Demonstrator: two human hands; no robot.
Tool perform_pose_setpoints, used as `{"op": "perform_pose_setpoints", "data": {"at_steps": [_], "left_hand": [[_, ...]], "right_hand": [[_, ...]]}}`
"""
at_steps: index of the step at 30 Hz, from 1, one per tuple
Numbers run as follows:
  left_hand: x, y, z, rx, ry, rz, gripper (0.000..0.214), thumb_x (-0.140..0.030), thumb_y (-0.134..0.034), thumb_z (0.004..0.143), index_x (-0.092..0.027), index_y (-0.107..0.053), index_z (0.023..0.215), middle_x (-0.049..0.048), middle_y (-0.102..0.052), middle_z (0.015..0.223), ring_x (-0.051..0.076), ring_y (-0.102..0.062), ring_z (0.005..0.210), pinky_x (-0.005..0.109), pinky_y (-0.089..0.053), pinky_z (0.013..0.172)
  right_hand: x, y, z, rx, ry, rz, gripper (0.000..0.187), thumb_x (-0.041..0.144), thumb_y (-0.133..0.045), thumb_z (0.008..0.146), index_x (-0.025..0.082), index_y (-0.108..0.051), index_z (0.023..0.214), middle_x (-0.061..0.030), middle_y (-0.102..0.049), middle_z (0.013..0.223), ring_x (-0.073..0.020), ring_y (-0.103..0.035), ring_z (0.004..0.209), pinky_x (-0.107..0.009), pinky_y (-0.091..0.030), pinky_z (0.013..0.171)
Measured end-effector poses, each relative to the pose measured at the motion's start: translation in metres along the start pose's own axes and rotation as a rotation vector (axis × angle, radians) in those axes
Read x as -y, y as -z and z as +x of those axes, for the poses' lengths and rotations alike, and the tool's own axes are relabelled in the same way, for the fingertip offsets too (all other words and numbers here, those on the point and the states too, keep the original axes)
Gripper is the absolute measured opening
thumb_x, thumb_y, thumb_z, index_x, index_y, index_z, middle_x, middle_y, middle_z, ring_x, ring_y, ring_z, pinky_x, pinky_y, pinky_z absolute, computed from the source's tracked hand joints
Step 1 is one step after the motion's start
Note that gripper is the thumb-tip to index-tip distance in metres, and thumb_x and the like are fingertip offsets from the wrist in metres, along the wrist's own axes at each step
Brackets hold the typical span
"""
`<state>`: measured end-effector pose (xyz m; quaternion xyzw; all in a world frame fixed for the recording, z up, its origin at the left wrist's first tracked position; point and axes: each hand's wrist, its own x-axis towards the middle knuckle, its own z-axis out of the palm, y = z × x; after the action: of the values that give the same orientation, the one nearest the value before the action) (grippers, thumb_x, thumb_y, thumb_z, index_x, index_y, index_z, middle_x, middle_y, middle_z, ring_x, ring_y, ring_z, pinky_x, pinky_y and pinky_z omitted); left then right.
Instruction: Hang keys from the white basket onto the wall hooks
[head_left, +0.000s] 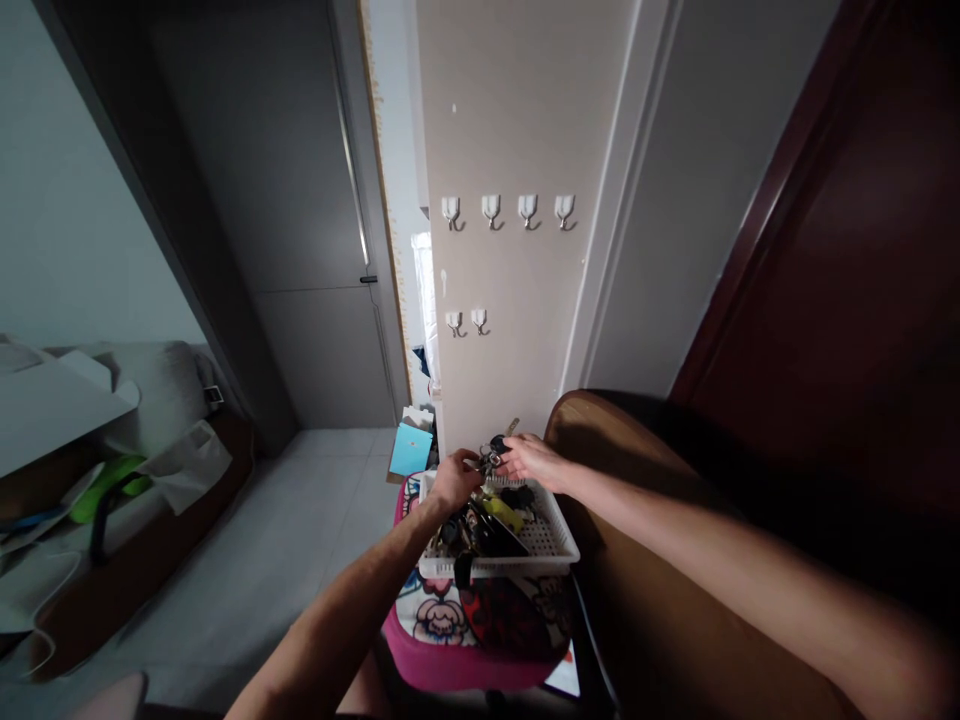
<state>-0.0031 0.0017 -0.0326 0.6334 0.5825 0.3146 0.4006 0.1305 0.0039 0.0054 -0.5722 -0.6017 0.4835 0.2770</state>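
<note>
A bunch of keys (491, 457) with a dark key fob is held up over the far edge of a white plastic basket (559, 545). My right hand (534, 462) pinches the keys from the right, with one long key sticking up past the fingers. From the left, my left hand (456, 480) closes its fingers on the same bunch; its fingertips are partly hidden. Inside the basket lie a yellow item (502, 513), a flat black item (491, 535) and other small dark things too jumbled to name. The basket rests on a pink stool (480, 665) with a flowered top.
Several white hooks (528, 210) are stuck on the beige panel ahead in two rows. Close on the right stands brown furniture with a rounded edge (622, 480). A blue box (411, 448) is on the floor beyond the stool, and a cluttered bench (187, 500) is at left.
</note>
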Motion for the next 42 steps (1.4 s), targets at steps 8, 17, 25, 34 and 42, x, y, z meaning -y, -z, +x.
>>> {"op": "perform_pose_setpoints", "data": {"at_steps": [8,17,25,34,42], "left_hand": [[-0.058,0.041,0.011,-0.094,-0.405,0.533,0.032,-0.008,-0.04,0.056,-0.017,-0.05,0.085,-0.0021,-0.057,0.059,0.008,-0.049,0.054,0.017,-0.037,0.053],[-0.119,0.069,0.024,-0.081,-0.452,0.377,0.03,-0.008,-0.043,0.055,-0.014,-0.05,0.084,-0.0004,-0.057,0.059,0.006,-0.047,0.048,0.015,-0.036,0.044],[-0.16,0.116,0.051,-0.372,-0.488,-0.072,0.029,-0.014,-0.041,0.06,-0.012,-0.044,0.089,0.0054,-0.056,0.077,0.007,-0.052,0.057,0.016,-0.039,0.05],[-0.168,0.135,0.062,-0.424,-0.458,0.016,0.03,-0.014,-0.043,0.061,-0.015,-0.044,0.09,0.0044,-0.055,0.083,0.008,-0.051,0.06,0.017,-0.038,0.05],[-0.144,0.128,0.062,-0.357,-0.384,0.044,0.031,-0.015,-0.046,0.061,-0.013,-0.044,0.092,0.0053,-0.054,0.083,0.006,-0.049,0.057,0.017,-0.038,0.051]], "right_hand": [[0.008,0.006,0.007,-0.198,0.41,-0.349,0.015,0.026,-0.043,0.062,0.015,-0.051,0.07,-0.0031,-0.055,0.073,-0.012,-0.05,0.067,-0.022,-0.037,0.059],[0.045,0.013,0.011,-0.023,0.504,0.154,0.022,0.034,-0.04,0.066,0.014,-0.047,0.071,-0.0009,-0.052,0.064,-0.0092,-0.049,0.058,-0.023,-0.039,0.054],[0.153,0.038,0.043,-0.297,0.59,0.15,0.017,0.027,-0.038,0.067,0.014,-0.048,0.072,-0.0021,-0.054,0.064,-0.008,-0.05,0.053,-0.02,-0.04,0.05],[0.247,0.05,0.091,-0.481,0.576,0.23,0.013,0.025,-0.035,0.072,0.015,-0.044,0.075,-0.0014,-0.053,0.069,-0.0032,-0.047,0.047,-0.014,-0.039,0.043],[0.24,0.057,0.092,-0.449,0.494,-0.194,0.029,0.024,-0.022,0.078,0.005,-0.043,0.082,-0.0061,-0.053,0.072,-0.0027,-0.048,0.055,-0.013,-0.034,0.047]]}}
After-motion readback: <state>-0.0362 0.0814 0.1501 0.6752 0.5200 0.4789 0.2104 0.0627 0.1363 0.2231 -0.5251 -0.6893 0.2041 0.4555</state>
